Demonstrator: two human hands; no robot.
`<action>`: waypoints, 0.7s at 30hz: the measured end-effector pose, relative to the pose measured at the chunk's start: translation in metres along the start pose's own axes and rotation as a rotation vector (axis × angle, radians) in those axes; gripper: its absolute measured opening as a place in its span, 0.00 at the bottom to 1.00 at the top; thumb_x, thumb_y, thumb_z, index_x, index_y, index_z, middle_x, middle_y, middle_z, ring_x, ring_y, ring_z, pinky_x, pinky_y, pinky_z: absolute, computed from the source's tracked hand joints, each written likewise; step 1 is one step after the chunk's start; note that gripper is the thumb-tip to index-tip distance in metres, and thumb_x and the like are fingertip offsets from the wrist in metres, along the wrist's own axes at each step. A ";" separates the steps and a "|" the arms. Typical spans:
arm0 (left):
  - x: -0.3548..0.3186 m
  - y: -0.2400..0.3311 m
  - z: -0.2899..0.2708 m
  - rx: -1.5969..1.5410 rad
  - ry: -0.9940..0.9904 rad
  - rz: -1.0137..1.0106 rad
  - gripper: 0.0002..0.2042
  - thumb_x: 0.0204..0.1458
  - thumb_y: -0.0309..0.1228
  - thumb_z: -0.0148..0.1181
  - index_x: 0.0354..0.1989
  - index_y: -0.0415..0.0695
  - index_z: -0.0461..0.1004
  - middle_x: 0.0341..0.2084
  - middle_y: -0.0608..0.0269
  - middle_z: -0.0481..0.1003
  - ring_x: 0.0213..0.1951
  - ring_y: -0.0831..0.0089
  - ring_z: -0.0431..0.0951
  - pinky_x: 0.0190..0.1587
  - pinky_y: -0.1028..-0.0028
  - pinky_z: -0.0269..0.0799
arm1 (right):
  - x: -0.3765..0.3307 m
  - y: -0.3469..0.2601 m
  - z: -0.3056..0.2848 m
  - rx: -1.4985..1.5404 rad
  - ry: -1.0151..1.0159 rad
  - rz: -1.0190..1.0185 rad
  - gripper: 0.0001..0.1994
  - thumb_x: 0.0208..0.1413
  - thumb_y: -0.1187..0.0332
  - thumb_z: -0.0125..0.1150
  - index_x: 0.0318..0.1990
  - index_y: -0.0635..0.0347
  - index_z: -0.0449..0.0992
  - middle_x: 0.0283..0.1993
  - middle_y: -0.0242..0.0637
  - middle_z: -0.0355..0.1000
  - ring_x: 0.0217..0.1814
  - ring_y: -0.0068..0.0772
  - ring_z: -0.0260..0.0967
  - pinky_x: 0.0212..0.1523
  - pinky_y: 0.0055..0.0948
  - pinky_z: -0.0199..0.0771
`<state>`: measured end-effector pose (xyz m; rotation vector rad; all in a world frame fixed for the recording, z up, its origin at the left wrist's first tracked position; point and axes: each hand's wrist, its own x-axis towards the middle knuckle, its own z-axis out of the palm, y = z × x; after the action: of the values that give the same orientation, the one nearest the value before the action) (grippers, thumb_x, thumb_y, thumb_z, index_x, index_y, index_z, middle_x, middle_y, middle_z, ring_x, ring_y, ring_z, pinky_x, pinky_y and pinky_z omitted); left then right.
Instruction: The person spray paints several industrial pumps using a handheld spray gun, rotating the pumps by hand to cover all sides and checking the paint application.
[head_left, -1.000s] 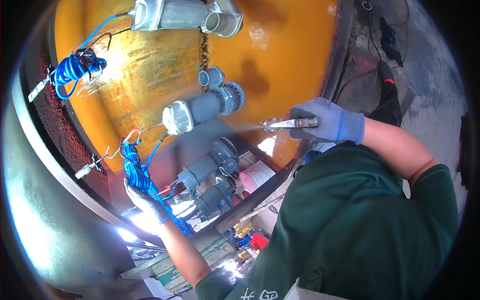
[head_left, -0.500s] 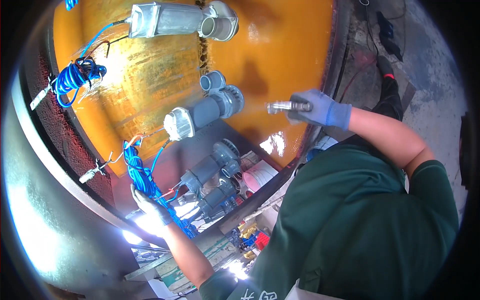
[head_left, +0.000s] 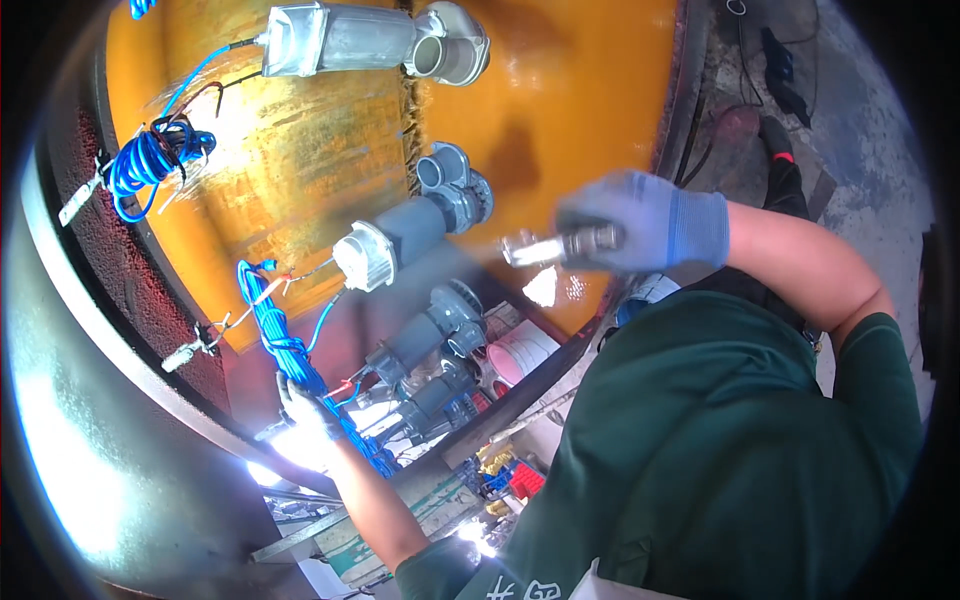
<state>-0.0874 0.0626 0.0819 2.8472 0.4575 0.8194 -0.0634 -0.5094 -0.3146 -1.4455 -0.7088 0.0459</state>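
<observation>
**Grey pump [head_left: 408, 232] faced by a spray gun [head_left: 545, 250] before an orange panel [head_left: 590, 95]**

Open room is left on the orange panel above and to the right of the pump, with the spray gun well inside the dark frame [head_left: 683, 110] along the panel's right edge. The left side is bounded by a curved pale rim [head_left: 75, 265]. Above, a silver pump [head_left: 365, 42] is set well apart; below, less space is given, as two more grey pumps, an upper one [head_left: 410, 340] and a lower one [head_left: 430, 395], are crowded together near a pinkish bucket [head_left: 522, 352].

The spray gun is gripped in the gloved right hand [head_left: 650, 222], its nozzle pointed left; it is separated from the pump by a gap in which faint mist is seen. The blue cable bundle [head_left: 285, 345] is touched by the gloved left hand [head_left: 306, 412], but whether the fingers are closed round it cannot be made out under the glare.

The pump is tilted, its pale, bright end [head_left: 365, 255] turned to the lower left and its round, ribbed end to the upper right. The body is coated in smooth grey, and a short open pipe stub [head_left: 442, 165] is carried at the upper side.
</observation>
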 end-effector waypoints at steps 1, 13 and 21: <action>0.005 -0.001 0.002 0.245 -0.017 0.047 0.25 0.71 0.42 0.48 0.68 0.36 0.69 0.58 0.51 0.78 0.54 0.62 0.80 0.61 0.66 0.70 | 0.008 -0.001 -0.006 0.020 0.094 0.105 0.15 0.60 0.54 0.67 0.37 0.55 0.75 0.30 0.46 0.76 0.36 0.56 0.76 0.37 0.49 0.75; 0.093 -0.084 0.009 0.126 -0.110 0.015 0.27 0.70 0.45 0.49 0.67 0.35 0.71 0.59 0.48 0.77 0.57 0.60 0.78 0.62 0.65 0.72 | 0.000 0.019 0.003 -0.058 0.037 0.203 0.15 0.60 0.53 0.65 0.39 0.55 0.76 0.31 0.47 0.77 0.37 0.56 0.77 0.41 0.52 0.76; 0.104 -0.091 0.002 -0.082 -0.229 -0.205 0.27 0.71 0.44 0.47 0.69 0.36 0.68 0.60 0.51 0.75 0.59 0.62 0.76 0.64 0.65 0.70 | 0.003 0.016 0.006 -0.004 0.110 0.216 0.15 0.59 0.54 0.67 0.39 0.55 0.76 0.31 0.47 0.77 0.37 0.55 0.77 0.40 0.53 0.75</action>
<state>-0.0254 0.1824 0.1117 2.7164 0.6519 0.4592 -0.0577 -0.5005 -0.3286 -1.5113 -0.4616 0.1314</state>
